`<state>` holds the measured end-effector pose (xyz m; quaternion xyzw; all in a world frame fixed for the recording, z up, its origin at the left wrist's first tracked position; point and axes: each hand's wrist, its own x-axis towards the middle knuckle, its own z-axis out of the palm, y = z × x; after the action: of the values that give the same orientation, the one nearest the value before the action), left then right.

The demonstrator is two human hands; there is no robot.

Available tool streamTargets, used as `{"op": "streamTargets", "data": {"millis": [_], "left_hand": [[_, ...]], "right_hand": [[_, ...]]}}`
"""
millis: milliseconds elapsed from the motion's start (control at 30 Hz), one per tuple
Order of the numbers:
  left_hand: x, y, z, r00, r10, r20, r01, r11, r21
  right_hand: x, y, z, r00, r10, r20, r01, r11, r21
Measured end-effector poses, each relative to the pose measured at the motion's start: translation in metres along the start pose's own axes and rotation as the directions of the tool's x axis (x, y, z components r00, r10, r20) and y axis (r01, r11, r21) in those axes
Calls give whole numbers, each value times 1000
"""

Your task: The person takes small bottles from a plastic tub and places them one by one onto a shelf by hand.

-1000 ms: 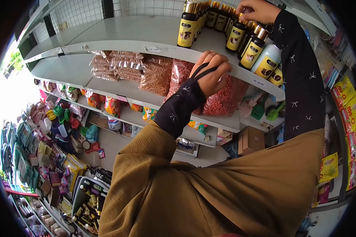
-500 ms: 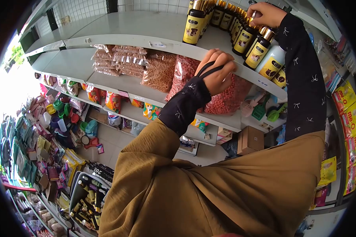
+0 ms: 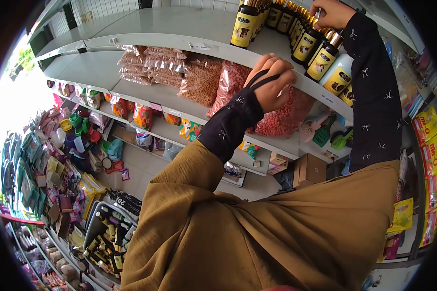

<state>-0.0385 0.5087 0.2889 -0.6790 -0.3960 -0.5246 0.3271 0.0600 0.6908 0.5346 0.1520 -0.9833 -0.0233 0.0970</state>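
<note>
At the right of the top shelf [image 3: 175,46], my right hand [image 3: 333,13] pinches the shiny cap of a dark bottle; most of that bottle is hidden behind others. Around it stand upright dark bottles with yellow labels and gold caps, such as a front bottle [image 3: 321,63]. A white bottle [image 3: 338,72] with a yellow label is below my right wrist. My left hand [image 3: 273,83], with a black sleeve loop across it, is loosely closed before the shelf's front edge. No object shows in its fingers. Nearby, another dark bottle [image 3: 244,26] heads a row to the left.
Bags of red pellets [image 3: 277,119] and brown pellets [image 3: 197,82] lie on the shelf below. A grey crate [image 3: 90,233] full of bottles stands at lower left. Packets and plastic scoops [image 3: 114,148] crowd the left side. A cardboard box [image 3: 310,170] sits under the shelves.
The view has shifted slightly, so the shelves appear a little farther right and lower. My right hand stays at the same bottle cap; my left hand stays by the shelf edge, fingers curled.
</note>
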Motion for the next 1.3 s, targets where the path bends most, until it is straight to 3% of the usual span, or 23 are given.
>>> {"op": "streamTargets", "data": {"millis": [33,67,100,133,167,300,467,600,667,733,767,800,867,933,1000,1067,1133,1167,1233,1300], "left_hand": [[0,0,0,1000,0,1,0,1000,-3],[0,1,-1,1000,1,3,-1,1000,-6],[0,1,-1,1000,1,4,-1,1000,-5],[0,2,-1,1000,-4,5,4,1000,-1],[0,3,-1,1000,-9,6,9,1000,2],[1,5,-1,999,-26,20,26,1000,18],[-1,6,-2,999,-33,39,32,999,34],[0,4,-7,995,-37,92,38,999,-11],[-1,8,-17,995,-60,86,64,997,-39],[-5,19,-31,992,-101,78,110,987,-113],[-10,24,-40,991,-109,79,117,988,-105],[-18,31,-50,978,-171,116,189,968,-166],[-31,41,-79,943,-273,191,318,910,-268],[-46,56,-116,896,-364,253,428,858,-283],[-71,71,-152,804,-512,302,586,769,-254],[-106,80,-179,748,-609,264,658,733,-175],[-143,97,-212,658,-724,205,743,669,-21],[-163,111,-229,596,-787,158,790,610,60],[-199,138,-259,482,-876,35,865,481,143],[-236,174,-284,325,-940,-105,935,304,182]], "right_hand": [[-7,18,1,933,-337,-127,352,929,115],[2,-6,2,932,-338,-129,353,928,116],[10,-31,1,1000,7,-11,-8,999,-49],[18,-57,0,929,369,40,-349,905,-243],[22,-72,-1,730,684,15,-612,662,-433],[13,-53,7,804,593,-53,-547,701,-458],[14,-53,8,806,589,-63,-550,704,-450],[18,-85,-1,726,688,-17,-606,627,-490],[10,-101,-2,756,568,-324,-652,621,-434],[2,-126,-2,770,479,-421,-601,766,-229],[-5,-135,6,775,475,-417,-594,772,-225],[-15,-140,19,754,381,-535,-518,846,-127],[-31,-154,48,614,206,-762,-295,955,21],[-25,-205,96,369,181,-912,-161,979,129],[-18,-223,146,266,93,-959,211,966,152],[-5,-236,190,404,148,-903,260,928,268],[26,-248,238,541,294,-788,347,775,528],[42,-261,258,575,282,-768,398,724,564],[72,-289,293,754,472,-456,236,453,860],[99,-315,329,869,340,-359,226,373,900]]}}
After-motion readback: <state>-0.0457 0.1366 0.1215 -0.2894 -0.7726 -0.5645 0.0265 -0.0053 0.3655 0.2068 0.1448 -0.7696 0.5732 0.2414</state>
